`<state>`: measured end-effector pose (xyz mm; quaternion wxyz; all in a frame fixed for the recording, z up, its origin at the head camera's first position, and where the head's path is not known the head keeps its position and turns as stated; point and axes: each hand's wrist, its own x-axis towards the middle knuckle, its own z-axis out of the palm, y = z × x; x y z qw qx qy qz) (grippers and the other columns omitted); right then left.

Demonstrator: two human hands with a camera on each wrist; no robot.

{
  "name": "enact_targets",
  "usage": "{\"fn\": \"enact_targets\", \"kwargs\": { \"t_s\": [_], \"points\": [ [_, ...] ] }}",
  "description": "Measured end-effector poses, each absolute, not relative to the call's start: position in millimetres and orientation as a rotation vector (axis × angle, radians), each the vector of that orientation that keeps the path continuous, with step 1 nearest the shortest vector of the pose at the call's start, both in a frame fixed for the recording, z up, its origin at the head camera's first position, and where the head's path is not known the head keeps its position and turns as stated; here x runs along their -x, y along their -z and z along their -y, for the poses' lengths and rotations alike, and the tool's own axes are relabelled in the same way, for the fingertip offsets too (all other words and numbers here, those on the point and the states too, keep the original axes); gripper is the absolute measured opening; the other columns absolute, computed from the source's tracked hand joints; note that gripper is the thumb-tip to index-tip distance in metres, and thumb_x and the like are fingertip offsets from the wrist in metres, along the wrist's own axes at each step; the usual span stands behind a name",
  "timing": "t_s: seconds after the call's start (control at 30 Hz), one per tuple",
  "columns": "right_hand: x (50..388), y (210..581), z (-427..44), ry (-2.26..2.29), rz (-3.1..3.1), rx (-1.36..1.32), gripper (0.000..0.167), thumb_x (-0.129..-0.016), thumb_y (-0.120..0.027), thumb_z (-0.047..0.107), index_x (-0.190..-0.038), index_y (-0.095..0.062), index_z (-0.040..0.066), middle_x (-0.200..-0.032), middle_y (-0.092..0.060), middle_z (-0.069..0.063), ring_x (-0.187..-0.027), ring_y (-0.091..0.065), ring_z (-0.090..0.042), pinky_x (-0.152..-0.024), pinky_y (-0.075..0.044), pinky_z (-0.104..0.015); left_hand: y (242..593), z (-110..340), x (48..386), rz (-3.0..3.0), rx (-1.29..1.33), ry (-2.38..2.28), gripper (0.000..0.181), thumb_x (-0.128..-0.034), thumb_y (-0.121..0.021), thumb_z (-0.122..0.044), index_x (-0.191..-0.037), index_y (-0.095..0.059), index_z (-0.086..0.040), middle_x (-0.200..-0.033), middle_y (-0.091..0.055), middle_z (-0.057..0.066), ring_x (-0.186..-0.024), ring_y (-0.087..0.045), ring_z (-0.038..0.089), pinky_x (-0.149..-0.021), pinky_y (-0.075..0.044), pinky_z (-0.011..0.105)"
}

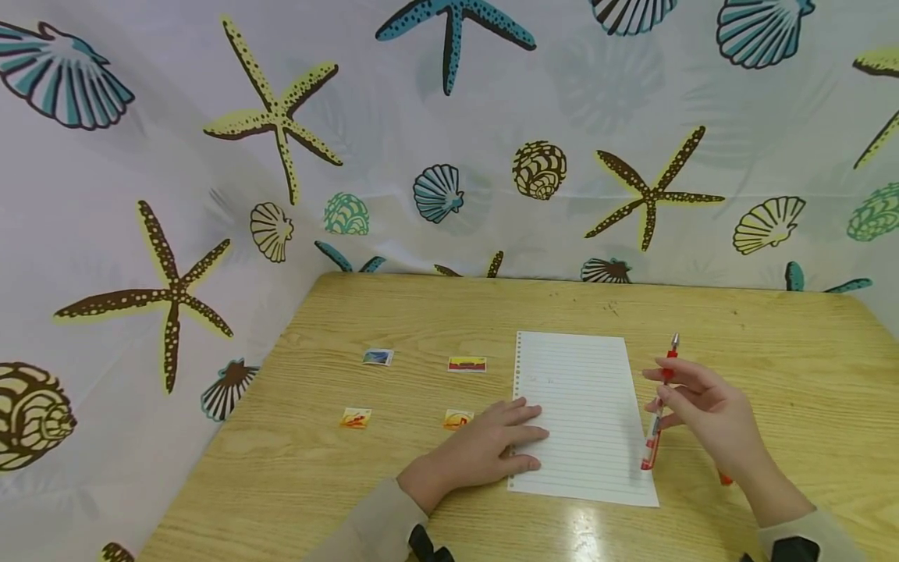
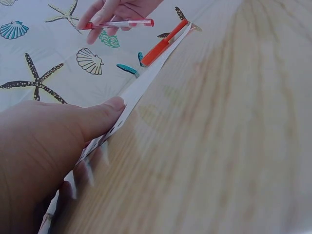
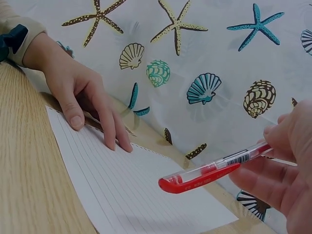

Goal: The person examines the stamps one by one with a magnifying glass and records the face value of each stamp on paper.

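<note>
A sheet of lined paper (image 1: 576, 414) with holes along its left edge lies on the table. My left hand (image 1: 485, 445) rests on that edge, fingers spread; in the right wrist view the same left hand (image 3: 80, 87) presses the sheet. My right hand (image 1: 716, 414) pinches a red pen (image 1: 656, 425) between thumb and fingers over the paper's right edge. The pen's silver tip points up and away from me. Its clear cap with a red clip (image 3: 200, 179) sits on the lower end, as the right wrist view shows.
Small picture cards lie left of the paper: a blue one (image 1: 378, 357), a yellow-red one (image 1: 467, 364) and two orange ones (image 1: 356, 418), (image 1: 458, 420) nearer me. An orange-red bar-shaped object (image 2: 165, 44) lies beyond the paper. A shell-printed cloth (image 1: 492, 156) hangs behind the table.
</note>
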<state>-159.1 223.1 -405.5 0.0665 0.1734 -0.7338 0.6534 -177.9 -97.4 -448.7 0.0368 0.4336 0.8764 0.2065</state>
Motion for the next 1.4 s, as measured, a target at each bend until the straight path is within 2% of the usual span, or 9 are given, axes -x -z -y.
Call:
{"fn": "enact_targets", "kwargs": {
  "t_s": [0.3,0.6,0.83,1.0,1.1,1.27,1.4],
  "points": [
    [147.0,406.3,-256.8,-1.964,2.229,-0.42,0.038,-0.091,-0.056,0.0,-0.129,-0.05,0.0,-0.112,-0.065,-0.003,-0.079,-0.068,-0.019,-0.06,-0.056,-0.034,449.0,96.7,177.9,-2.699,-1.341,-0.62,0.046,-0.0924,-0.053,-0.043,-0.131,-0.056,-0.019,-0.145,-0.038,0.005,-0.138,-0.024,0.023,-0.111,-0.021,0.041],
    [135.1,402.6,-293.1,-1.797,2.278,-0.374,0.038,-0.091,-0.055,-0.003,-0.129,-0.049,-0.003,-0.109,-0.065,0.002,-0.074,-0.067,-0.017,-0.055,-0.055,-0.036,449.5,95.0,178.1,-2.698,-1.327,-0.62,0.047,-0.0927,-0.051,-0.046,-0.132,-0.055,-0.02,-0.145,-0.037,0.003,-0.138,-0.022,0.023,-0.111,-0.02,0.041],
    [127.6,405.0,-323.7,-1.56,2.374,-0.274,0.04,-0.092,-0.053,-0.004,-0.132,-0.05,0.004,-0.107,-0.063,0.016,-0.072,-0.066,-0.009,-0.053,-0.054,-0.028,449.2,94.8,179.0,-2.693,-1.34,-0.607,0.046,-0.0926,-0.053,-0.044,-0.132,-0.055,-0.02,-0.145,-0.037,0.004,-0.138,-0.023,0.023,-0.111,-0.02,0.041],
    [130.6,424.0,-353.1,-1.421,2.456,-0.23,0.043,-0.094,-0.051,-0.001,-0.136,-0.047,0.01,-0.108,-0.057,0.026,-0.069,-0.065,-0.006,-0.05,-0.054,-0.028,449.8,95.4,179.4,-2.684,-1.336,-0.613,0.046,-0.0925,-0.053,-0.043,-0.132,-0.055,-0.019,-0.146,-0.036,0.004,-0.138,-0.022,0.023,-0.111,-0.019,0.041],
    [139.8,447.5,-379.6,-1.326,2.494,-0.229,0.043,-0.094,-0.052,0.001,-0.136,-0.046,0.008,-0.108,-0.055,0.027,-0.067,-0.065,-0.005,-0.048,-0.053,-0.029,450.8,96.3,179.5,-2.691,-1.329,-0.614,0.046,-0.0925,-0.053,-0.044,-0.132,-0.055,-0.02,-0.146,-0.036,0.004,-0.138,-0.022,0.023,-0.112,-0.019,0.041],
    [152.5,479.4,-415.4,-1.217,2.496,-0.287,0.045,-0.09,-0.055,-0.007,-0.133,-0.049,0.004,-0.108,-0.055,0.026,-0.062,-0.063,-0.005,-0.042,-0.051,-0.028,450.9,96.8,179.1,-2.703,-1.323,-0.612,0.046,-0.0926,-0.053,-0.044,-0.131,-0.056,-0.02,-0.146,-0.036,0.004,-0.138,-0.022,0.023,-0.112,-0.018,0.04],
    [150.8,483.8,-418.5,-1.062,2.544,-0.318,0.05,-0.086,-0.056,-0.014,-0.132,-0.051,0.006,-0.106,-0.046,0.036,-0.059,-0.059,-0.003,-0.038,-0.049,-0.025,449.3,96.3,178.4,-2.705,-1.327,-0.621,0.045,-0.0921,-0.054,-0.043,-0.131,-0.056,-0.019,-0.145,-0.037,0.005,-0.138,-0.023,0.024,-0.112,-0.019,0.04]
  ]
}}
